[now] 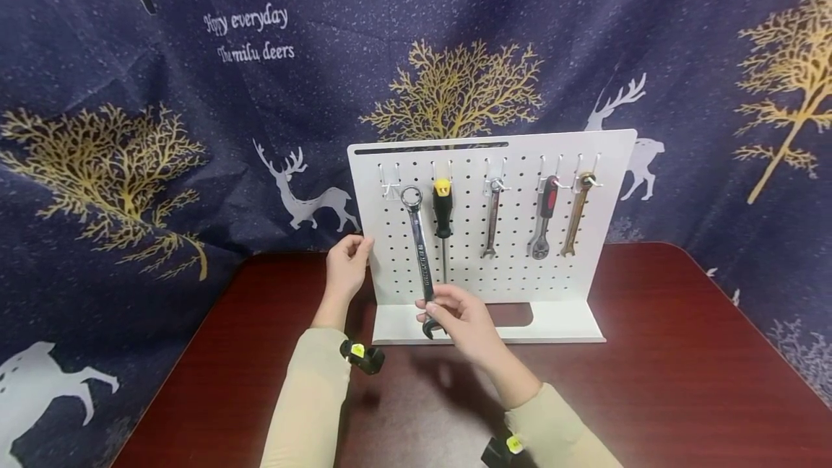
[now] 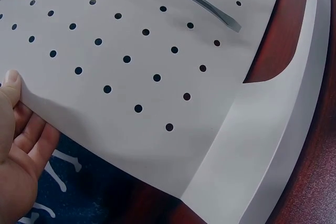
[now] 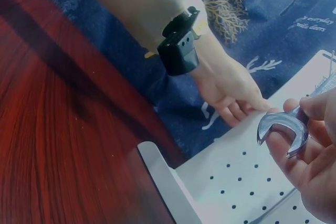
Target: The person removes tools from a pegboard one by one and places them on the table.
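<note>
My right hand (image 1: 464,320) holds a large combination wrench (image 1: 421,248) low on its shank, just above the open-end jaw. The wrench stands nearly upright before the white pegboard (image 1: 468,266), ring end on top. That ring appears slightly right of the leftmost hook (image 1: 390,190); whether they touch, I cannot tell. In the right wrist view the wrench's open end (image 3: 286,129) juts out between thumb and fingers. My left hand (image 1: 347,266) grips the board's left edge, and the left wrist view has the thumb (image 2: 11,85) in front with the fingers behind.
A yellow-and-black screwdriver (image 1: 443,211) hangs right behind the held wrench. Further right hang a small wrench (image 1: 493,219), a ratchet (image 1: 544,219) and a brass-toned wrench (image 1: 577,215). The board's base (image 1: 565,320) rests on the dark red table (image 1: 682,367), before a patterned blue cloth (image 1: 312,92).
</note>
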### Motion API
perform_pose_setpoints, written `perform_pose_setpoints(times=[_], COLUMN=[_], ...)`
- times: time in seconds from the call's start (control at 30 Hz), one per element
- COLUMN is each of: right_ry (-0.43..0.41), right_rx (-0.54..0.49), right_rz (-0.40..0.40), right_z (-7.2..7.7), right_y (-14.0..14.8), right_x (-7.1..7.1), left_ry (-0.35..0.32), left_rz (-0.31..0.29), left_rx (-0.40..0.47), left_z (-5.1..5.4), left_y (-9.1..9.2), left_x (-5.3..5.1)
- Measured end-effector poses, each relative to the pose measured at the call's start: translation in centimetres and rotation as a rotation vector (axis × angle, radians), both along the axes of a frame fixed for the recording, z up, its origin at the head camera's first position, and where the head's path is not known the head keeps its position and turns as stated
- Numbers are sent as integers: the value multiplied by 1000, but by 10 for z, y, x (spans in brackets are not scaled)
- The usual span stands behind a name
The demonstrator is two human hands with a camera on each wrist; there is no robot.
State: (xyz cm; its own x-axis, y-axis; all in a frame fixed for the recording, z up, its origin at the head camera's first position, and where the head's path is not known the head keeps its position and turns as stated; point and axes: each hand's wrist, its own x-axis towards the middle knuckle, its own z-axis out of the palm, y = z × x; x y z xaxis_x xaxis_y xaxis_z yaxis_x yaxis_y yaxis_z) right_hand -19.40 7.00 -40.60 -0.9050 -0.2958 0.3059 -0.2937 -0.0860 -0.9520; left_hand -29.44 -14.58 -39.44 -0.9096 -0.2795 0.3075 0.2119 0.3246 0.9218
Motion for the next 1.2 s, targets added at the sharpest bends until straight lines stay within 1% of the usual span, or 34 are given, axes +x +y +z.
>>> perform_pose_setpoints(times=[0.23, 0.33, 0.47, 0.53, 0.73, 0.93, 1.07, 1.2], right_ry=[21, 25, -5, -20, -17, -34, -22, 12], right_rx=[2, -13, -39, -35, -37, -30, -8, -1], right_rz=[-6, -9, -10, -21, -42, -61, -85, -92], right_z=[-3, -2, 1, 3, 6, 8, 9, 8], right_y=[9, 13, 18, 21, 31, 42, 49, 58], right_x=[-2, -1, 0, 0, -1, -1, 0, 0], left_ry=[-7, -10, -11, -14, -2, -9, -14, -22], left_rz=[-2, -5, -20, -24, -31, -25, -26, -22], left_rx=[4, 8, 13, 16, 23, 11, 8, 6], left_z=[-1, 0, 3, 4, 3, 3, 3, 3], left_y=[-1, 0, 0, 1, 1, 0, 0, -1], left_x=[-1, 0, 3, 3, 2, 1, 1, 2])
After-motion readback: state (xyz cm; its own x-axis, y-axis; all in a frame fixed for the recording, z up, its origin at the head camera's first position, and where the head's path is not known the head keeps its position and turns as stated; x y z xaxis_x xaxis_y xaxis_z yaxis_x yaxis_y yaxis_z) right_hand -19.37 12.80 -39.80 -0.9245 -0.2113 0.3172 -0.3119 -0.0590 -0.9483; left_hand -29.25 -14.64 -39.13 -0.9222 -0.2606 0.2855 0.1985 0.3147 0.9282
